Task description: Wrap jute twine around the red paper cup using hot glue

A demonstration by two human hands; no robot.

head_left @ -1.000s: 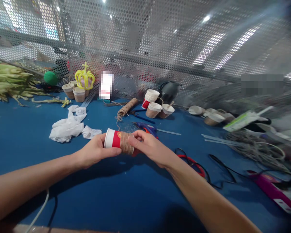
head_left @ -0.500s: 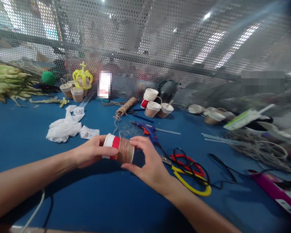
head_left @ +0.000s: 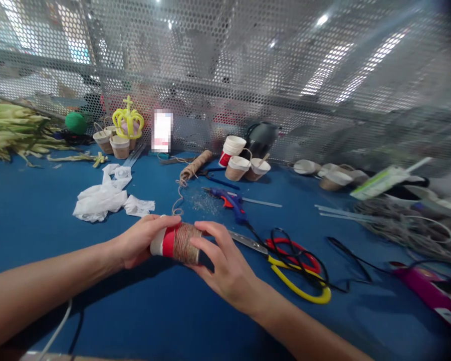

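A paper cup (head_left: pixel 168 242), red and white, lies sideways between my hands, its right part wound with brown twine (head_left: pixel 187 244). My left hand (head_left: pixel 137 240) grips the white and red end, thumb along the top. At the wound end, my right hand (head_left: pixel 225 260) has its fingers and thumb closed around the cup. From the cup a loose strand runs back to a roll of twine (head_left: pixel 195 166). Behind the right hand lies a blue glue gun (head_left: pixel 231 203), and beside it are scissors (head_left: pixel 298 265) with red and yellow handles.
Small twine-wrapped cups (head_left: pixel 237 168) stand at the back near a perforated metal screen (head_left: pixel 195 75). Crumpled white material (head_left: pixel 99 200) lies at left, near a yellow crown (head_left: pixel 128 120). At right are grey cords (head_left: pixel 391 220), a purple device (head_left: pixel 424 296) and black cable.
The cup has moved slightly left and down and been turned. My left thumb has shifted to its top, and my right fingers have moved along the wound end.
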